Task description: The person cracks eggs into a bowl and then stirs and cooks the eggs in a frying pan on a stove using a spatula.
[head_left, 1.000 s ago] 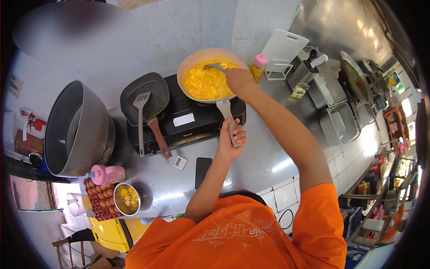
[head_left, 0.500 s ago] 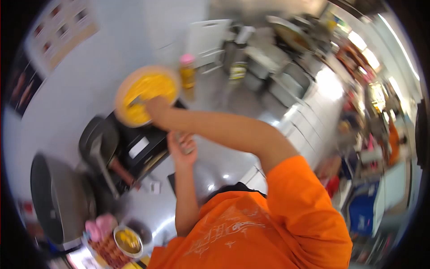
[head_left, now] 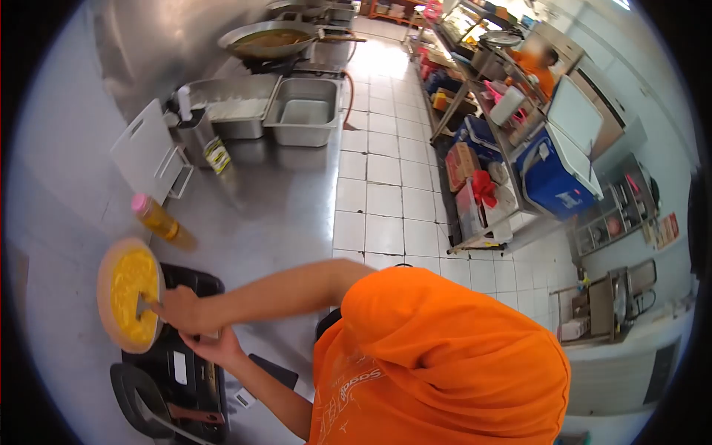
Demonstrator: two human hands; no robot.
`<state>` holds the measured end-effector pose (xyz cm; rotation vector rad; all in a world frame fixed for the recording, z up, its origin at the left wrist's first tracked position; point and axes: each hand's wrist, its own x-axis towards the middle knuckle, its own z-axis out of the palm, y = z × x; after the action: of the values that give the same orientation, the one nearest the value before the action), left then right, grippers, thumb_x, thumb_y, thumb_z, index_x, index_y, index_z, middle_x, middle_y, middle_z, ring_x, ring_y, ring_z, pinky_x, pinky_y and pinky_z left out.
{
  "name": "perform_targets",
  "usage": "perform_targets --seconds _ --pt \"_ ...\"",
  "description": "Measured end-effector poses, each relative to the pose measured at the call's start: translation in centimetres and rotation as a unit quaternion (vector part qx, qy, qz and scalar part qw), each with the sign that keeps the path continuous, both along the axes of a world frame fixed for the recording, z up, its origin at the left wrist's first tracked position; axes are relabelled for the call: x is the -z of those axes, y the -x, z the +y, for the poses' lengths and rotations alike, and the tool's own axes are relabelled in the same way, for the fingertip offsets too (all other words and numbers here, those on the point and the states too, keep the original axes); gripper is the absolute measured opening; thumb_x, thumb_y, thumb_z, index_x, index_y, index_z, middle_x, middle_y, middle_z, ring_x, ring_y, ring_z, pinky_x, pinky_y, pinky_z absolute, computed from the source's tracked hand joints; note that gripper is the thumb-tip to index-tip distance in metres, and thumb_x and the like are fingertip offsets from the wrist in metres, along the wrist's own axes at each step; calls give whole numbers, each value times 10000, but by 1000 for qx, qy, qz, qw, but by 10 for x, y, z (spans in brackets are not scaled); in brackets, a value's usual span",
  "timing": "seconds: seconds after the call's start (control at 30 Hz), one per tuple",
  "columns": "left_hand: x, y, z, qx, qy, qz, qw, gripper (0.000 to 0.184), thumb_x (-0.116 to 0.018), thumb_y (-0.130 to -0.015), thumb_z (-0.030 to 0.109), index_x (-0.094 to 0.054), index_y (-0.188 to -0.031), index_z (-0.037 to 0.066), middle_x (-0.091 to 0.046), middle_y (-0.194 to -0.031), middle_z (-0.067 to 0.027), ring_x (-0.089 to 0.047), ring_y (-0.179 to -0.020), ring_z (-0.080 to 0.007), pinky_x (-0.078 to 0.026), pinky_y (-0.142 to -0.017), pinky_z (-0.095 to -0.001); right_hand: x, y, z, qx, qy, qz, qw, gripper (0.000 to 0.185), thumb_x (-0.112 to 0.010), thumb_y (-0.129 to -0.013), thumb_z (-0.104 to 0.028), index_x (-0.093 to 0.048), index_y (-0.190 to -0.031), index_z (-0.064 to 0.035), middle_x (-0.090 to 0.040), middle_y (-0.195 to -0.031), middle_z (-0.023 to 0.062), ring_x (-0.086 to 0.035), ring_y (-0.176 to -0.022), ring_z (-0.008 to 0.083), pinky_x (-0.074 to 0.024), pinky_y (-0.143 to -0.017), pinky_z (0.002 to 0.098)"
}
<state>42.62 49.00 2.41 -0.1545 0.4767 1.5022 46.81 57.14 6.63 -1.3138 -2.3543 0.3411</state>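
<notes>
The pan [head_left: 107, 297] looks smooth, the counter [head_left: 289, 211] glossy metal, and the shirt [head_left: 460, 348] matt cloth.

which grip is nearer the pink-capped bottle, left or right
Right. The right grip holds the spatula at the edge of the pan, below the pink-capped bottle in the view; the left grip is further down, beyond the right one.

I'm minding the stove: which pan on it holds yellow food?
The pale pan; the dark pan beside it shows none.
</notes>
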Motion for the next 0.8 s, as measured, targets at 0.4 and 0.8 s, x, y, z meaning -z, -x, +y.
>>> perform_targets --seconds 0.4,0.8 --pt "40 22 -5 183 -271 -21 945 409 -498 -965 313 -523 -1267 38 -572 -1270 -104 -516 -1215 -246 -389 -1036 -442 -34 -8 -80 184 40 11 982 450 -648 -749 -210 -558 -1171 -84 -626 -806 85 -661 -746 253 -504 -555 387" --pt "28 20 -3 61 -28 -116 991 399 -478 -966 306 -515 -1274 55 -557 -1271 -88 -524 -1164 -240 -400 -1006 -456 -43 -80 -79 41 -57 224 972 307 -538 -911 -282 -535 -1136 -73 -593 -739 89 -615 -705 310 -473 -613 422"
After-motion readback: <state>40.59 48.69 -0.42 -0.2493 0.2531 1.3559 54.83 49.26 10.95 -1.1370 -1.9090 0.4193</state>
